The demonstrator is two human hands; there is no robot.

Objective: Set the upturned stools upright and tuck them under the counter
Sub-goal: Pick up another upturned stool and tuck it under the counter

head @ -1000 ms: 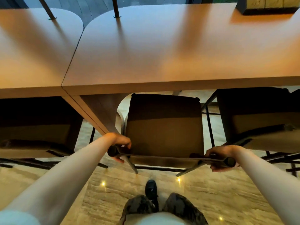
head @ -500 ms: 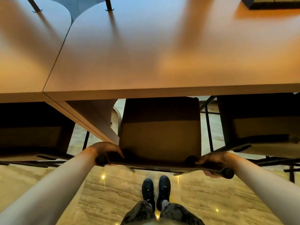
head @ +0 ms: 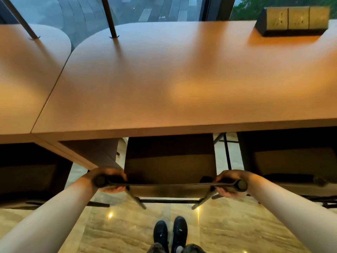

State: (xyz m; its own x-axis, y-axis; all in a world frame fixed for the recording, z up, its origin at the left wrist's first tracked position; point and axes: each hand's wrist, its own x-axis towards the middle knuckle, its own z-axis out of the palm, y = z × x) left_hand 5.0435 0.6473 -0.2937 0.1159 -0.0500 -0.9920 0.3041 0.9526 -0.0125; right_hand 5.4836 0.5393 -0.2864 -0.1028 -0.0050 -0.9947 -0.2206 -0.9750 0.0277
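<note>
Grip: both hands wrapped tight on the back rail (head: 171,183) of the middle stool (head: 169,165), left hand (head: 107,180) curled round the left end, right hand (head: 230,183) curled round the right end, fingers under, knuckles over.
Stool's place: upright on its legs, seat partly beneath the counter (head: 182,88), rear edge poking out toward the person.
Neighbours: a left stool (head: 31,172) and a right stool (head: 291,161) sit tucked on either side, close by.
Progress: looks like the final shove of this one, judging by how much seat is under the top.
Risk one: an uneven push could swing the frame sideways into the counter's support panel (head: 94,152), just beside the left corner.
Risk two: knuckles ride high on the rail; shoved too deep, they may meet the counter edge.
Risk three: legs could drag and judder on the polished floor (head: 127,230).
Heading: seat front points away under the counter, back rail faces the person.
Long axis: the rail runs left to right, parallel to the counter edge.
</note>
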